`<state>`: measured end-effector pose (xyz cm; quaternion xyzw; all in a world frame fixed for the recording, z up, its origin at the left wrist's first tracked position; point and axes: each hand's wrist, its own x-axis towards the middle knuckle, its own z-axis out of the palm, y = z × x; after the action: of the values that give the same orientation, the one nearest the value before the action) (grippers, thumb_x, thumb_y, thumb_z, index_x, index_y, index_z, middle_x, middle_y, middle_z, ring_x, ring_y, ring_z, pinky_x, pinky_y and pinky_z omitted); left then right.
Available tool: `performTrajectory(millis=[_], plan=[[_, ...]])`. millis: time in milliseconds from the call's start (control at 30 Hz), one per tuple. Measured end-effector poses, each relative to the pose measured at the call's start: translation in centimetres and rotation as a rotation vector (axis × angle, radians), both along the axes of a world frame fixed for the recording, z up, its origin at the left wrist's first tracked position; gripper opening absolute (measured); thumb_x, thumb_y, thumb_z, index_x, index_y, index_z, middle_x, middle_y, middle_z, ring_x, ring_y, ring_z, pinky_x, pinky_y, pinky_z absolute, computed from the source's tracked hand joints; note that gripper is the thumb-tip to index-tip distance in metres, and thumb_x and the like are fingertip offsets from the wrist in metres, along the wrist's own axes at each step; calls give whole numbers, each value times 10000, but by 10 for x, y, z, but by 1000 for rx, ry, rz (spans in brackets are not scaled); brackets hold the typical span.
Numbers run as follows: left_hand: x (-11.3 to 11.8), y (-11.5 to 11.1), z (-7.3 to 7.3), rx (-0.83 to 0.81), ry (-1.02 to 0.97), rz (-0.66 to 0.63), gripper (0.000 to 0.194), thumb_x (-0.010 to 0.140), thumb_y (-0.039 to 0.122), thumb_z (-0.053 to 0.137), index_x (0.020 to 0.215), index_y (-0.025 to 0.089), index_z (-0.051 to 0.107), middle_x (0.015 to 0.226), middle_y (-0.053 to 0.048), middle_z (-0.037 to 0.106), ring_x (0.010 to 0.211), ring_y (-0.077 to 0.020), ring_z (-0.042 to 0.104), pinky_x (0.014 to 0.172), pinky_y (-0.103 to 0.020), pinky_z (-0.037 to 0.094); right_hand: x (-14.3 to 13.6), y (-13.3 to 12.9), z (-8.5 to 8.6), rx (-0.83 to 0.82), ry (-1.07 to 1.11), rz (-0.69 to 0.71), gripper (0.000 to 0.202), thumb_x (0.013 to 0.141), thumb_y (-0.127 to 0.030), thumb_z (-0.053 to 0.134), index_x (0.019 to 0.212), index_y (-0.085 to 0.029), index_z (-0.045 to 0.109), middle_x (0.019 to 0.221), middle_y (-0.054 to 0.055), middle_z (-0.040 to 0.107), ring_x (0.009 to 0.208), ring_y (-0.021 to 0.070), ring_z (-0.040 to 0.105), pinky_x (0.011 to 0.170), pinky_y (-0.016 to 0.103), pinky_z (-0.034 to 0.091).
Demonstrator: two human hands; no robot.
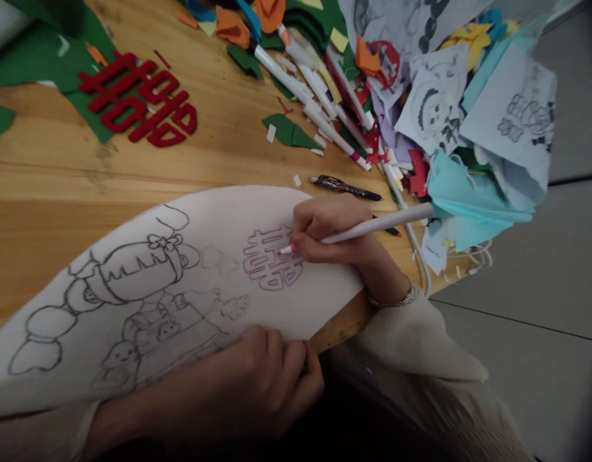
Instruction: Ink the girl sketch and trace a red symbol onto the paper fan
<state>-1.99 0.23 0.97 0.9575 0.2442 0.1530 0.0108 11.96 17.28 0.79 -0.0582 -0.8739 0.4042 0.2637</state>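
My right hand [329, 228] grips a white marker [385, 222] with a pink tip. That tip touches a purple-pink outline of a double-happiness character [271, 260] on a large white sheet [276, 199]. My left hand [271, 375] lies closed at the sheet's near edge, fingers curled; what is inside them, if anything, is hidden. Dark line drawings of a lantern [142, 269] and fainter figures [165, 327] fill the sheet's left part. Beyond the sheet lies a red cut-out double-happiness character [142, 102], partly over green material [91, 112].
A black pen [346, 187] lies just beyond my right hand. Several white markers [319, 96] and colourful scraps are heaped at the back. Printed pictures [435, 106] and turquoise sheets [473, 199] pile up at the right table edge, near a white cable [421, 256].
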Motion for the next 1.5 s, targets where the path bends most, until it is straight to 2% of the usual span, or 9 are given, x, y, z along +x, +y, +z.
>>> performTrajectory(millis=[233,433,767,933,1167,1300,1500], plan=[[0,-1,0,5,9,19,268,874,142,408,1065,131,595,648,-12,561,452,-146,469,401,-285,306,0,0,1,-1,4,-22,390,829,-68,576,592,-189,291,556,-61,405,516,44,432,471,185,311],[0,1,-2,6,3,5,264,871,153,427,1075,122,592,654,-15,565,451,-141,466,400,-284,297,1,0,0,-11,4,-22,386,839,-56,529,599,-191,260,551,-59,338,510,47,356,453,200,232],[0,1,-1,17,-1,4,260,871,149,419,1066,114,588,662,-22,575,448,-137,463,400,-284,283,1,2,-2,-23,15,-57,371,841,-86,529,594,-191,273,548,-63,338,502,38,386,445,176,269],[0,1,-1,-7,0,6,256,864,143,432,1064,122,591,641,-11,553,446,-137,455,395,-285,276,2,2,-2,-56,0,-58,377,853,-94,526,604,-194,262,562,-58,353,511,41,400,447,182,274],[-1,1,-1,-5,2,3,259,865,155,445,1077,119,588,651,-14,562,457,-134,464,403,-280,291,1,1,-1,25,-63,-60,385,902,-170,526,597,-196,292,561,-44,422,508,47,430,442,188,313],[-1,0,-1,-18,0,0,254,870,150,439,1076,118,584,653,-10,559,456,-138,473,396,-282,289,0,1,0,-6,-26,-26,373,888,-128,540,597,-186,314,578,-47,450,523,42,439,474,178,338],[-1,0,-1,-3,7,0,250,886,195,441,1077,118,582,669,-14,562,467,-142,479,401,-286,301,-3,-1,0,-53,-63,-5,346,875,-159,576,595,-172,374,598,-38,500,554,40,481,512,172,358]])
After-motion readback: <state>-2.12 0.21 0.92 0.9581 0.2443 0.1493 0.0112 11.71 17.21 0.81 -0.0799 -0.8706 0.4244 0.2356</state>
